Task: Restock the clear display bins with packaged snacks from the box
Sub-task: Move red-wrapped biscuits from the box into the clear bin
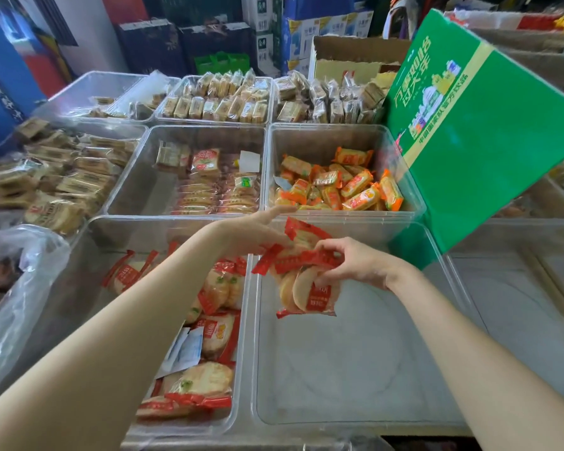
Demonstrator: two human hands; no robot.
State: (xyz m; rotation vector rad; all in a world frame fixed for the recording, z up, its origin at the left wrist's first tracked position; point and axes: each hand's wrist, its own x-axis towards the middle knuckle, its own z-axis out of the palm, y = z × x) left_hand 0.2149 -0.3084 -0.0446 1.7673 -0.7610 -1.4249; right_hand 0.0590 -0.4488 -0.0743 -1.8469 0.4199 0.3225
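A bunch of red-edged snack packets (pixel 302 271), each a clear wrapper showing pale round rice crackers with a red label panel, hangs over the near right clear bin (pixel 355 415), whose floor is bare. The right hand (pixel 355 266) grips the bunch at its crimped red top, fingers curled round the wrappers. The left hand (pixel 258 234) touches the same bunch from the left, thumb and lower fingers pinching the red ends while its upper fingers reach out almost straight. More packets of the same kind (pixel 214 333) lie in the near left bin (pixel 241 379). Just beyond, orange packets (pixel 345 187) fill the middle right bin (pixel 407 177). A green box (pixel 482 151) stands tilted at the right, against that bin, printed with large pale Chinese characters which I cannot read with certainty. The white writing on the red labels is too small to make out.
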